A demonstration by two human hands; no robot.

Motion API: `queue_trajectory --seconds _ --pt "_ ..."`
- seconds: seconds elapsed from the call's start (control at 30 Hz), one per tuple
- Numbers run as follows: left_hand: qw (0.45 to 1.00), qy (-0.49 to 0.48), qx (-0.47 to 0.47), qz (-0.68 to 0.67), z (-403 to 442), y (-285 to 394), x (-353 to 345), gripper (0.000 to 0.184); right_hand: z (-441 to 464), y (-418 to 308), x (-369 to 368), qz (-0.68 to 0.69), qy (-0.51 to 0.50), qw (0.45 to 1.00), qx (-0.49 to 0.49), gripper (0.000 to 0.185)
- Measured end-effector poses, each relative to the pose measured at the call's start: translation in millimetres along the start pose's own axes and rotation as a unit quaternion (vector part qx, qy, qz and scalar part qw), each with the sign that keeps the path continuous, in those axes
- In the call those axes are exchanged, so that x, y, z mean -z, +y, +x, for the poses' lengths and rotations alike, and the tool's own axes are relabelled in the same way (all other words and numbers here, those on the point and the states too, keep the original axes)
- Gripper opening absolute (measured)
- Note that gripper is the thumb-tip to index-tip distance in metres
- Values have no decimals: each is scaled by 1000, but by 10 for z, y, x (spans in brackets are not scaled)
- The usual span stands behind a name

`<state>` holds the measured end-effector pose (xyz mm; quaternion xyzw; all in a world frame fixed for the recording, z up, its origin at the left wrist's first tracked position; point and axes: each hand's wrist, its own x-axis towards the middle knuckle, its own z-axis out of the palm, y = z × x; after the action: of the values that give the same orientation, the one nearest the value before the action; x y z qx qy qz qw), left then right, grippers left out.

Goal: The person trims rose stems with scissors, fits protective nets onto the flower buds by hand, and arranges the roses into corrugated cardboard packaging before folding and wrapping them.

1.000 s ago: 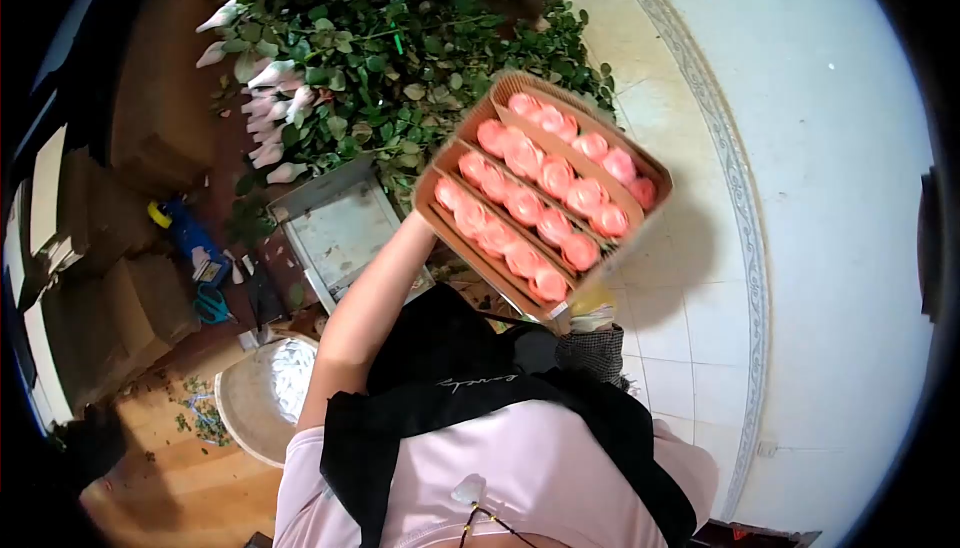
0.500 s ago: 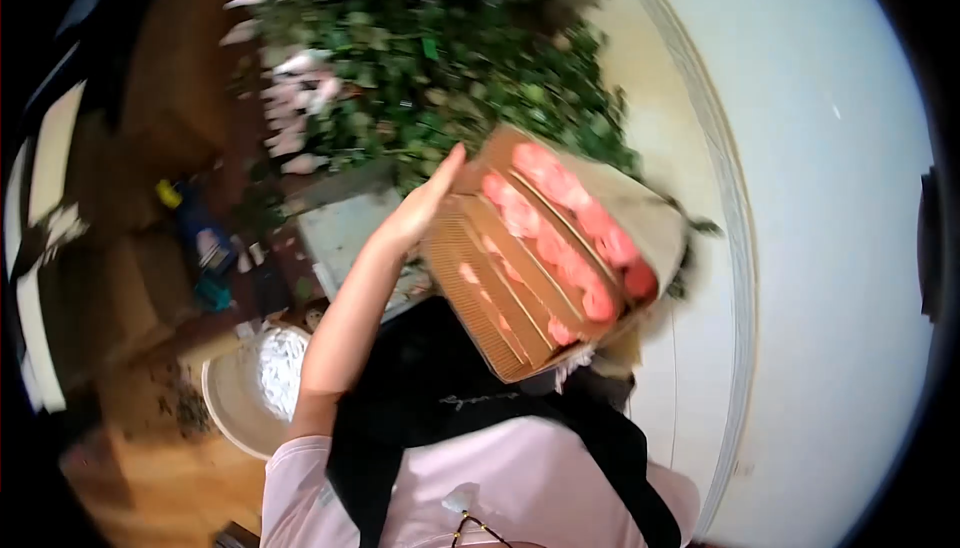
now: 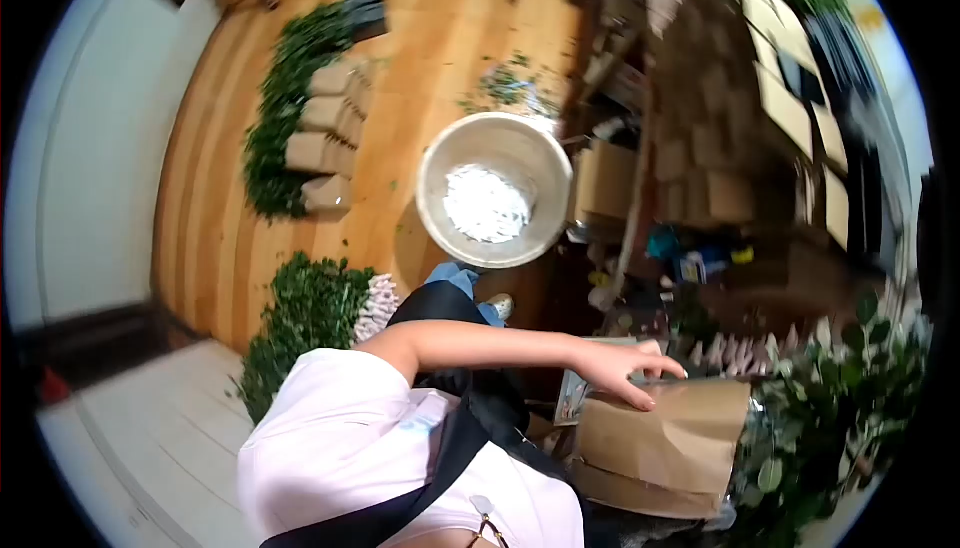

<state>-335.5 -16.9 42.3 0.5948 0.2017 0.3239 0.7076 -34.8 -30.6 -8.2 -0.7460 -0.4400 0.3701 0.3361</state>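
My left hand [image 3: 620, 368] lies on the upper edge of a brown paper-wrapped bunch of roses [image 3: 665, 443]. Its thumb is on the near face, and the fingers bend over the edge, gripping it. From this side only creased paper shows, so the blooms are hidden. Green leafy stems [image 3: 820, 448] spread to the right of the wrap; which of them belong to this bunch I cannot tell. Pale netted buds [image 3: 740, 353] sit just beyond the hand. My right hand does not show.
A large pale bucket [image 3: 548, 183] holding white scraps stands on the wooden floor ahead. Several brown paper-wrapped bunches [image 3: 325, 113] line the floor at the left. Leafy stems with pale netted heads [image 3: 375, 308] lie nearer me. Cluttered brown boxes [image 3: 610, 178] stand right of the bucket.
My view has swung left, bringing the floor and bucket ahead. The bunch now sits at lower right, its paper side showing instead of the coral-pink blooms between cardboard layers. My left hand stays on it.
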Motion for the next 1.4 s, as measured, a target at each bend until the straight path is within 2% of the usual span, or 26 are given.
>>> queue_trajectory --seconds 0.1,0.17,0.2,0.23,0.3,0.33,0.37,0.43,0.5,0.53,0.57,0.6,0.63,0.67,0.7,0.77,0.8,0.9,1.0,1.1,1.17,1.23,1.27,1.33,1.37,1.4 --pt "991 102 -65 50 -835 128 341 111 168 -435 -983 -10 -145 988 50 48" --pt "987 142 -64 28 -1359 105 476 118 129 -755 -1662 -23 -223 972 77 49" --pt "979 173 -70 -83 -1626 136 506 127 85 -914 -2035 -29 -258 962 90 49" --pt "967 230 -102 -27 -1886 105 567 131 -1 -1083 -2423 -35 -291 951 103 50" --pt "948 294 -58 -103 -2566 117 652 138 -245 -1408 -3229 -55 -352 926 127 50" --pt "930 359 -76 3 -2825 -98 698 140 -405 -1562 -3674 -63 -385 910 138 51" --pt "914 400 -71 22 -3159 -173 725 141 -574 -1702 -4072 -72 -411 897 147 51" --pt "868 492 -56 -39 -3784 -377 746 141 -1008 -2029 -4978 -102 -474 856 178 52" --pt "805 517 -111 -270 -4473 -318 694 141 -1554 -2336 -5921 -117 -534 810 212 53" --pt "753 581 -155 -267 -4757 -380 662 132 -1835 -2455 -6332 -124 -562 785 231 53" --pt "695 637 -196 -269 -4966 -471 587 124 -2226 -2596 -6806 -134 -599 737 285 54" --pt "656 672 -199 -279 -5171 -598 510 121 -2671 -2695 -7215 -115 -658 680 303 54" --pt "615 707 -201 -285 -5426 -758 481 119 -3011 -2740 -7490 -72 -722 638 256 54" --pt "581 749 -184 -261 -5705 -943 475 118 -3482 -2774 -7595 -8 -791 604 99 55" --pt "543 788 -163 -239 -5943 -1098 454 117 -3585 -2651 -7796 -9 -795 573 199 50" --pt "435 851 -138 -262 -6441 -1341 486 115 -3766 -2328 -8024 -57 -755 618 211 47" --pt "438 848 -131 -267 -6724 -1637 509 115 -3607 -1986 -8213 -67 -756 617 207 45" --pt "284 934 -2 -215 -7459 -2943 632 109 -2948 -901 -8380 -121 -732 644 183 43" --pt "217 950 -23 -223 -8005 -3744 967 115 -2025 -56 -8215 -284 -651 687 154 42" --pt "235 929 -83 -274 -8382 -4651 1560 103 -1259 468 -8043 -348 -576 730 124 42" --pt "286 904 -61 -311 -8535 -5334 2062 97 -898 646 -7923 -415 -529 721 167 42" --pt "332 867 37 -371 -8605 -5868 2641 100 -691 784 -7813 -437 -489 740 151 43" --pt "339 862 36 -376 -8606 -6062 2815 100 -554 882 -7749 -446 -476 744 147 43" --pt "360 810 -46 -461 -8594 -6349 3054 104 -406 956 -7669 -432 -463 764 125 43" --pt "363 808 -45 -462 -8583 -6425 3085 104 -371 994 -7632 -435 -460 764 122 43" --pt "365 807 0 -465 -8591 -6408 3067 104 -414 988 -7610 -416 -470 771 106 43"
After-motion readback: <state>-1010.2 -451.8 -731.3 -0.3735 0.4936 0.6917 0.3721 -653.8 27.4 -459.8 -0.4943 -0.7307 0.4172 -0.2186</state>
